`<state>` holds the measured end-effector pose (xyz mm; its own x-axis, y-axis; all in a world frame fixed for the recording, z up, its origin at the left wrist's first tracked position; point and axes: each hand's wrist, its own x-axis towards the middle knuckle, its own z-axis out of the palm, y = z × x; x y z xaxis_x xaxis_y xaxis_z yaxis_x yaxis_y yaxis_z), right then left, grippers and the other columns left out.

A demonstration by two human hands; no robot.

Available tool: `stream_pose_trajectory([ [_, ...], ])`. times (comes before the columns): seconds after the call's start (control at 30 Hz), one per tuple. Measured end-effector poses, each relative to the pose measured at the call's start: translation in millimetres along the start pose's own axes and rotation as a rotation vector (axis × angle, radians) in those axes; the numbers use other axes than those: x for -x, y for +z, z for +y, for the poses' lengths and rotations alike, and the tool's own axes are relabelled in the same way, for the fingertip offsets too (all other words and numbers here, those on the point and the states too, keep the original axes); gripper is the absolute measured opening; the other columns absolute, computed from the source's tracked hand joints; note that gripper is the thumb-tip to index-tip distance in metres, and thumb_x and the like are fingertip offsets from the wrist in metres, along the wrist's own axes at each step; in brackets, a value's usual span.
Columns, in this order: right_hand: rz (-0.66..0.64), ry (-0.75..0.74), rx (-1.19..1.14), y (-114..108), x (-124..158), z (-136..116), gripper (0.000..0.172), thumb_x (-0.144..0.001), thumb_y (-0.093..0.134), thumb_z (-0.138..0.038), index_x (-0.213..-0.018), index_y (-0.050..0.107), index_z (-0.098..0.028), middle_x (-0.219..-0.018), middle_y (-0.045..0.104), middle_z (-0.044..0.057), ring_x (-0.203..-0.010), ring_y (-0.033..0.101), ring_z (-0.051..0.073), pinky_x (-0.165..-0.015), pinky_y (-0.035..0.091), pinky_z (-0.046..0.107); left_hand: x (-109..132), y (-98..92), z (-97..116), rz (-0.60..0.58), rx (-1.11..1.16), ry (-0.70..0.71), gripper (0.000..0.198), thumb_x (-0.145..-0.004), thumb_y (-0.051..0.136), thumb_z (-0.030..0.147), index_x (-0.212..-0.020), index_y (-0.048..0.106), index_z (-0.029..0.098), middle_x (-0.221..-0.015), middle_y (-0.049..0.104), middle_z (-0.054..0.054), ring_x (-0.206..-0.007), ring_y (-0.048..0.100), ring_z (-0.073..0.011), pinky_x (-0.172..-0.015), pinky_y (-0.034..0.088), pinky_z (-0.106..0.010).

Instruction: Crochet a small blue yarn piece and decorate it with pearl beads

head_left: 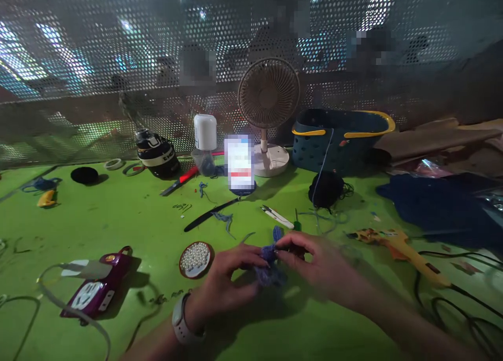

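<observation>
A small blue-purple knitted or crocheted piece (pixel 271 269) is between my two hands, just above the green table. My left hand (pixel 231 274), with a pale watch at the wrist, grips it from the left, fingers on its upper edge and thumb low. The right hand (pixel 310 256) pinches the same piece near its top with thumb and forefinger. Whether anything small sits in that pinch, I cannot tell. Left of my left hand stands a shallow dish (pixel 196 260) of white pearl-like beads. Beyond the piece lie white-handled thread snips (pixel 277 217) and a small green-handled tool (pixel 297 226).
A yellow glue gun (pixel 404 253) with black cable lies right. A purple power strip (pixel 96 287) is at left. Farther back are a lit phone (pixel 239 164), a fan (pixel 269 94), a dark basket (pixel 330 146), black yarn (pixel 327 189) and a red-handled cutter (pixel 183 180).
</observation>
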<state>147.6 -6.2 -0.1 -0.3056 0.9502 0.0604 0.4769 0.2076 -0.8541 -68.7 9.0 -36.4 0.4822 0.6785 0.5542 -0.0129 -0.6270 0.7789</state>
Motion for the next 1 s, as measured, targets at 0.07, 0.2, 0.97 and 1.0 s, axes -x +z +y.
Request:
stream_pose_trajectory([
  [0.07,-0.004,0.016,-0.043,1,1,1,0.017,-0.09,0.058,-0.034,-0.088,0.068,-0.021,-0.079,0.069,0.001,-0.071,0.062,0.015,-0.06,0.046,0.026,0,0.9,-1,-0.015,0.002,-0.013,0.038,-0.071,0.073,0.006,-0.105,0.067,0.021,-0.104,0.073,-0.009,-0.091,0.07,-0.0183,-0.076,0.06,-0.027],
  [0.2,0.02,0.031,-0.075,1,3,0,0.017,-0.09,0.058,-0.035,-0.089,0.069,-0.021,-0.08,0.071,0.001,-0.072,0.064,0.015,-0.061,0.049,0.026,-1,2.1,0,0.01,-0.033,0.047,0.033,-0.071,0.074,0.008,-0.101,0.067,0.02,-0.102,0.073,-0.009,-0.089,0.071,-0.0189,-0.076,0.06,-0.028],
  [0.97,0.128,-0.096,0.135,1,-4,35,0.014,-0.09,0.057,-0.02,-0.101,0.064,-0.022,-0.094,0.071,0.004,-0.084,0.066,0.018,-0.075,0.054,0.033,6,-9.6,-16,0.035,-0.387,0.332,0.011,-0.087,0.063,0.025,-0.097,0.066,0.026,-0.12,0.062,-0.004,-0.111,0.059,-0.0198,-0.104,0.045,-0.044],
  [1.0,0.091,-0.14,0.243,4,-4,40,0.016,-0.089,0.056,-0.015,-0.101,0.065,-0.02,-0.095,0.071,0.006,-0.086,0.066,0.019,-0.076,0.054,0.035,7,-10.1,-17,0.026,-0.394,0.342,0.013,-0.086,0.065,0.024,-0.099,0.066,0.025,-0.115,0.064,-0.004,-0.106,0.061,-0.0188,-0.104,0.046,-0.044],
])
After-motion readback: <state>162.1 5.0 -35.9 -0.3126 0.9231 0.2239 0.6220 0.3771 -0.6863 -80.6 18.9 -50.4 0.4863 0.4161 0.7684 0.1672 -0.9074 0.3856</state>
